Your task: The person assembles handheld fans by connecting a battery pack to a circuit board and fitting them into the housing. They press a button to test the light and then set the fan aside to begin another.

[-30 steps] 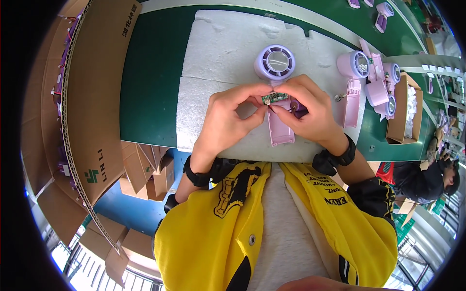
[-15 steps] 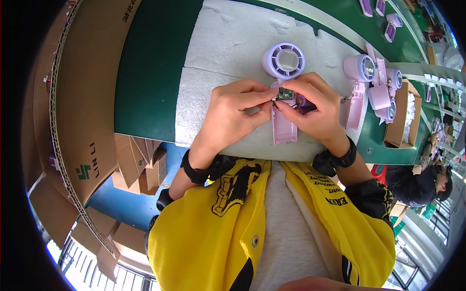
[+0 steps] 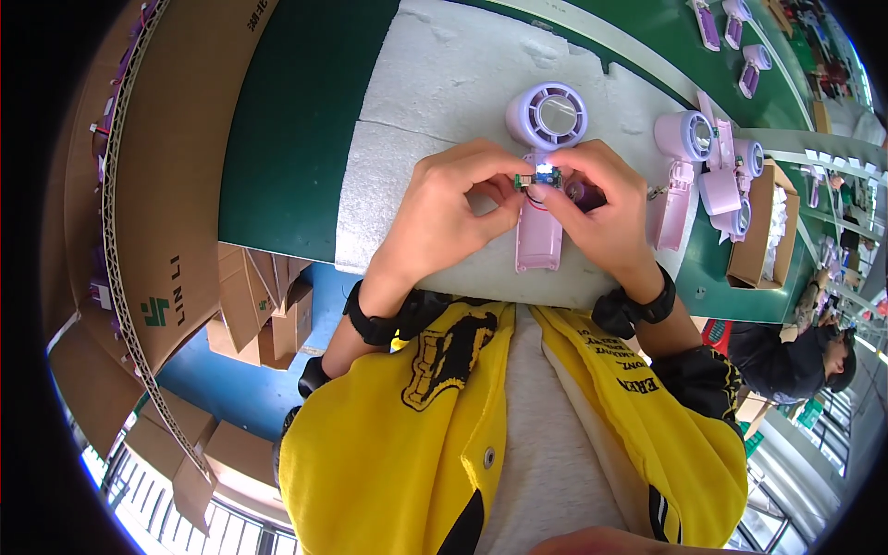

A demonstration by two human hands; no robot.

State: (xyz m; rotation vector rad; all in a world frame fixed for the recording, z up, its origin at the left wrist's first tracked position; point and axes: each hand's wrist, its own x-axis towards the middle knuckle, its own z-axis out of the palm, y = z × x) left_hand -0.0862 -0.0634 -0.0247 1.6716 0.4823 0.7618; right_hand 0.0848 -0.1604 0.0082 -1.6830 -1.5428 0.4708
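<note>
Between both hands is a small circuit board (image 3: 548,176), with a bright bluish-white light on it. My left hand (image 3: 451,205) pinches its left end between thumb and forefinger. My right hand (image 3: 603,191) grips the right end the same way, and a dark purple piece (image 3: 585,195) shows by its palm. Thin wires run below the board. Just beneath them lies the pale pink open handle shell (image 3: 538,242) of a handheld fan, partly covered by my fingers. The fan's round lilac head (image 3: 548,116) sits above it on a white foam sheet (image 3: 444,65).
At right lie several pink and lilac fan parts (image 3: 684,137) beside a cardboard box (image 3: 768,227) with white contents. More fans (image 3: 757,57) rest on the green table (image 3: 277,148) farther off. A tall cardboard box (image 3: 176,185) stands at left. A person (image 3: 786,361) is at far right.
The board has turned between my fingers, and a bright light now shows on it. The fan head and shell have shifted slightly in the picture.
</note>
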